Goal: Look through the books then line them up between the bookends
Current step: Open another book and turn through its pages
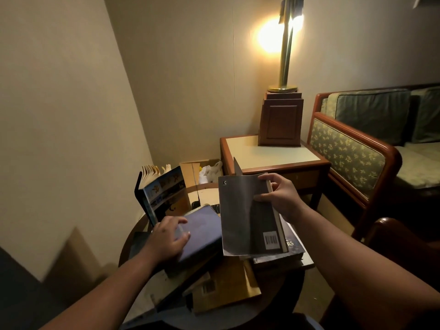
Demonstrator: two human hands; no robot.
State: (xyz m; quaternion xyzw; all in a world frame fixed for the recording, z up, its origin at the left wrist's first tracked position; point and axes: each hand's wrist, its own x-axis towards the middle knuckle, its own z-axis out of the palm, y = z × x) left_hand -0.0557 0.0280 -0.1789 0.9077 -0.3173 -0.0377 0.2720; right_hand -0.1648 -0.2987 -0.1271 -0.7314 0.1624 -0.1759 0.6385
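While the looking-through step runs: picture-cover book (pixel 165 192), upright, far left; left hand (pixel 170 236), fingers flat on blue hardback (pixel 204 231), centre; right hand (pixel 279 198) pinching grey paperback (pixel 242 217), cover hanging open, right. Next, by judgement: close it, stand it beside the upright book.

Beige walls, lit brass lamp (pixel 285 55), side table (pixel 273 153), floral sofa (pixel 352 153).
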